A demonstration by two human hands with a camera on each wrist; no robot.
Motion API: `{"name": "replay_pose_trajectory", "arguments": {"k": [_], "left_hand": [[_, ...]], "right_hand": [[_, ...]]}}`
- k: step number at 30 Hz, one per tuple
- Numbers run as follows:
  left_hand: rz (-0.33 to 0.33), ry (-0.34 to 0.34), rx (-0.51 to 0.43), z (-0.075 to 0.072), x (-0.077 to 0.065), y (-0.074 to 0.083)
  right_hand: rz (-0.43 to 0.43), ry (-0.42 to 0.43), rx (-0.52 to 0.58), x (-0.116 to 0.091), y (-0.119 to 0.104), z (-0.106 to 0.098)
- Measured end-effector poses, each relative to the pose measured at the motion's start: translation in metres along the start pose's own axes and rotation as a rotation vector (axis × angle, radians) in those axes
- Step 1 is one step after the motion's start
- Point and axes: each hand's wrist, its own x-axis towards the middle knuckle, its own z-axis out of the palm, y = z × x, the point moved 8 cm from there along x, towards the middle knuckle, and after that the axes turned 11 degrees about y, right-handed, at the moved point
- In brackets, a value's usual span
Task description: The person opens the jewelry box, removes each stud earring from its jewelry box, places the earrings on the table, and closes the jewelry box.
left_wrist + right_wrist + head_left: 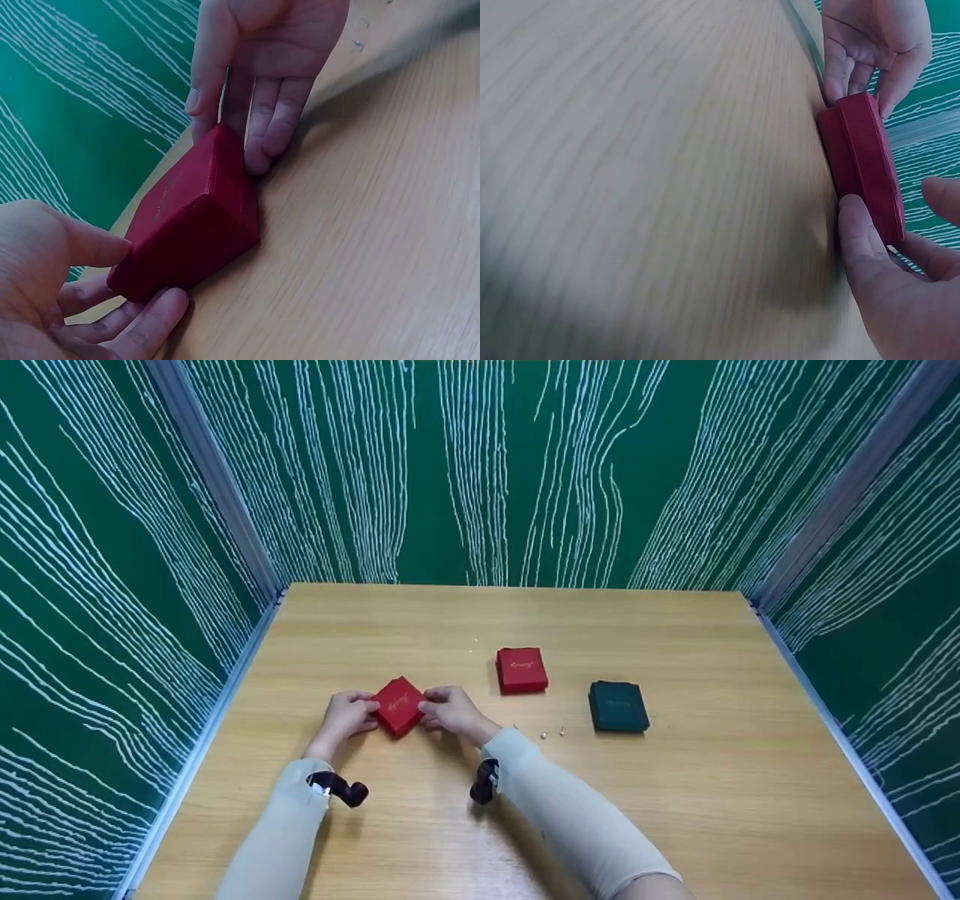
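Note:
A small red jewelry box (399,706) with gold lettering on its lid sits turned cornerwise on the table. At its left corner my left hand (349,717) grips it, thumb on one face and fingers low along the side, as the left wrist view shows on the red box (187,217). My right hand (454,711) holds the opposite corner. In the right wrist view the right thumb lies along the side of the red box (859,161), fingers on the far side. The lid looks closed; the inside is hidden.
Another red box (523,670) lies behind and right of my hands, a dark green box (619,706) farther right. Two tiny shiny pieces, one an earring-like piece (562,731), lie near my right forearm. Tiny specks (473,646) dot the table behind. Green walls enclose the table.

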Motion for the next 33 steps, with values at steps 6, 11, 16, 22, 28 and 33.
{"name": "replay_pose_trajectory", "arguments": {"k": [6,11,16,22,28,33], "left_hand": [[0.025,-0.003,0.001,0.006,-0.003,0.002],[0.051,-0.007,-0.012,0.011,-0.006,0.009],[0.067,0.023,0.002,0.017,-0.008,0.016],[0.032,0.009,-0.102,0.03,-0.014,0.023],[0.053,-0.01,-0.18,0.042,-0.02,0.034],[0.058,-0.027,-0.243,0.052,-0.022,0.04]], "right_hand": [[0.01,0.036,-0.018,0.001,0.004,-0.005],[-0.003,0.083,0.001,0.002,0.0,-0.012],[-0.009,0.126,0.069,0.002,-0.005,-0.02],[-0.016,0.173,0.06,-0.002,-0.013,-0.035],[0.021,0.171,0.047,-0.008,-0.016,-0.05],[0.025,0.177,0.04,-0.014,-0.02,-0.066]]}}
